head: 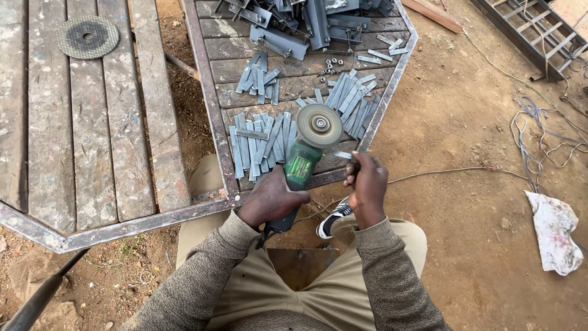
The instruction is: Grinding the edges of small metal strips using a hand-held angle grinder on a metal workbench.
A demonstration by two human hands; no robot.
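My left hand (269, 199) grips the body of a green angle grinder (298, 168), whose round grinding disc (319, 125) faces up over the wooden table. My right hand (366, 184) pinches a small flat metal strip (343, 155) just right of the disc, close to it but apart. Several similar grey metal strips (260, 144) lie in piles on the table planks under and beside the grinder. The grinder's cord runs down between my knees.
A metal-framed plank table (211, 110) holds nuts (331, 66) and dark steel brackets (294, 30) at the back. A second table at left carries a spare cutting disc (87, 37). Cables (539, 135) and a white rag (554, 230) lie on the dirt at right.
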